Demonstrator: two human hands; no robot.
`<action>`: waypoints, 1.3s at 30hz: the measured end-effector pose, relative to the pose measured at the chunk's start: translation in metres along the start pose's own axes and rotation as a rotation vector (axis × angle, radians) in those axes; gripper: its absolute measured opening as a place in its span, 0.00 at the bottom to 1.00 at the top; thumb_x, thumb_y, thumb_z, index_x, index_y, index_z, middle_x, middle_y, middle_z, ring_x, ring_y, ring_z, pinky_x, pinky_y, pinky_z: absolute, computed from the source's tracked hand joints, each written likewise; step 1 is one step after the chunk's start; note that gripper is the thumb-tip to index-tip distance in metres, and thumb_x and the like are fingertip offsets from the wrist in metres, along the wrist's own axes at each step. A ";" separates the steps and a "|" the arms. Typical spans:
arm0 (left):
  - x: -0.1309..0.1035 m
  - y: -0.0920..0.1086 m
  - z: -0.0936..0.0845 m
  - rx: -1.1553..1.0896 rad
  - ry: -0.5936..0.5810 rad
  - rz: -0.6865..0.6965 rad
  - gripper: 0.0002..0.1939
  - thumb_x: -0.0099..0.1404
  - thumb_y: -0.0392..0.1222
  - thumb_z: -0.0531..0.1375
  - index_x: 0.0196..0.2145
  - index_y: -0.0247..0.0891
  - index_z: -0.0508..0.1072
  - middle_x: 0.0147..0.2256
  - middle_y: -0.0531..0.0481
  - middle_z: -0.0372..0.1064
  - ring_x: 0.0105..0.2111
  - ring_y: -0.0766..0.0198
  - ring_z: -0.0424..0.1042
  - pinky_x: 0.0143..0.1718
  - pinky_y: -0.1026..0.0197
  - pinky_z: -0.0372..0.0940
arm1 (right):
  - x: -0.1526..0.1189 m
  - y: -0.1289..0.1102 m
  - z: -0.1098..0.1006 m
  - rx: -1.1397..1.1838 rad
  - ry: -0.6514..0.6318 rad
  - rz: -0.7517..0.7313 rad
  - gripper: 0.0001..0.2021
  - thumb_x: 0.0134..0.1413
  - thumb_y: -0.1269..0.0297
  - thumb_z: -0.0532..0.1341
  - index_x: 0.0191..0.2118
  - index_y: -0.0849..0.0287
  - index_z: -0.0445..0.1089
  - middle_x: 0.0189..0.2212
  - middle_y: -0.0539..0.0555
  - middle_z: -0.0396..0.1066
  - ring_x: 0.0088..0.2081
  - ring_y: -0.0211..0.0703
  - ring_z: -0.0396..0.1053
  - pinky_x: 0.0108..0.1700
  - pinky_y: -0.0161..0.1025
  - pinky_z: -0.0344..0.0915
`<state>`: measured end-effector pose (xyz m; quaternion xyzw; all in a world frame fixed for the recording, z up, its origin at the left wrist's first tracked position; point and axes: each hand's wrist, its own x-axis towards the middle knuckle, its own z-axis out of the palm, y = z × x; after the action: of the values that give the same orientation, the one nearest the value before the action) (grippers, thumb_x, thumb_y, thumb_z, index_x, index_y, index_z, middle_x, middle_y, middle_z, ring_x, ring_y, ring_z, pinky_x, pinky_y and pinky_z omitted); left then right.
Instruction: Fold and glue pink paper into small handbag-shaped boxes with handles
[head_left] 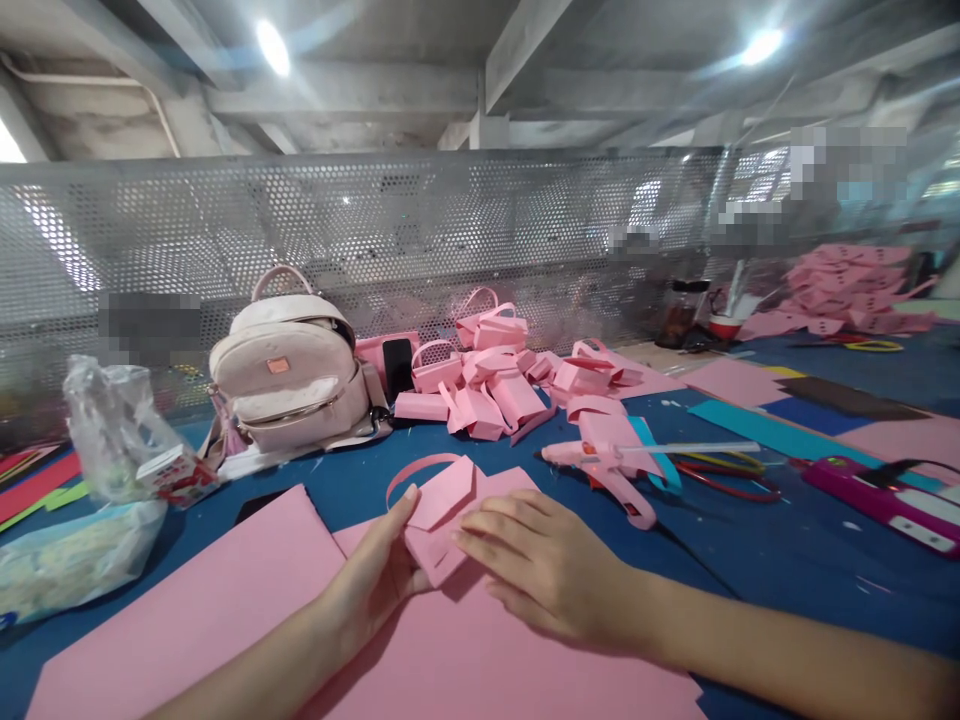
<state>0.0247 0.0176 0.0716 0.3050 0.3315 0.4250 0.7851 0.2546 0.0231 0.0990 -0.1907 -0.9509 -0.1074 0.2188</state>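
A small pink foam handbag [445, 500] with a pointed flap and a thin loop handle is held up in front of me. My left hand [382, 560] grips it from the left, with the thumb on its front edge near the handle. At its lower right side, my right hand [547, 560] closes bent fingers over the bag; the right thumb is hidden. Beneath both hands lie large pink foam sheets [525, 665]. Beyond the right hand a pink hot glue gun [600, 460] rests with a clear glue stick in its back.
Behind is a heap of pink foam bags [487, 385], beside a phone [397, 368] and a pale backpack [289, 370]. Plastic bags [82, 540] lie left. Right are scissors [720, 465], a magenta power strip [885, 505] and coloured sheets [795, 440]. A perforated metal screen [420, 220] stands behind.
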 end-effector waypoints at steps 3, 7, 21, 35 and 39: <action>0.000 -0.001 0.001 0.004 0.010 0.015 0.27 0.72 0.55 0.56 0.59 0.31 0.71 0.53 0.35 0.74 0.54 0.47 0.72 0.53 0.49 0.68 | 0.000 0.000 0.003 0.004 0.001 0.008 0.18 0.68 0.63 0.53 0.58 0.63 0.67 0.51 0.60 0.73 0.51 0.51 0.66 0.56 0.47 0.57; -0.001 -0.001 0.003 -0.005 0.041 0.016 0.25 0.72 0.53 0.57 0.57 0.32 0.72 0.50 0.37 0.76 0.52 0.49 0.74 0.51 0.52 0.69 | 0.003 0.000 0.008 0.009 0.012 -0.005 0.19 0.68 0.60 0.51 0.58 0.63 0.67 0.45 0.60 0.73 0.47 0.52 0.64 0.54 0.48 0.57; 0.000 -0.003 0.002 -0.043 0.050 0.021 0.23 0.69 0.56 0.60 0.52 0.35 0.75 0.46 0.39 0.78 0.49 0.47 0.75 0.52 0.50 0.67 | -0.015 0.012 0.034 0.497 0.182 0.344 0.26 0.63 0.61 0.58 0.64 0.49 0.53 0.56 0.60 0.61 0.59 0.54 0.59 0.61 0.50 0.57; 0.005 -0.013 -0.013 0.401 0.220 0.224 0.42 0.50 0.41 0.75 0.61 0.48 0.68 0.62 0.44 0.64 0.64 0.41 0.59 0.65 0.49 0.55 | -0.006 0.015 0.052 1.567 0.147 0.913 0.33 0.57 0.54 0.66 0.65 0.50 0.54 0.65 0.61 0.56 0.66 0.53 0.56 0.67 0.51 0.52; 0.010 -0.020 -0.020 0.490 0.312 0.277 0.43 0.49 0.34 0.74 0.61 0.47 0.68 0.62 0.46 0.66 0.66 0.44 0.55 0.67 0.52 0.51 | -0.007 0.015 0.053 1.420 0.124 0.895 0.34 0.54 0.59 0.67 0.65 0.50 0.56 0.62 0.61 0.61 0.63 0.57 0.59 0.63 0.53 0.57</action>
<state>0.0226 0.0210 0.0413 0.4585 0.4956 0.4772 0.5625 0.2471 0.0497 0.0510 -0.3608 -0.6134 0.6029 0.3608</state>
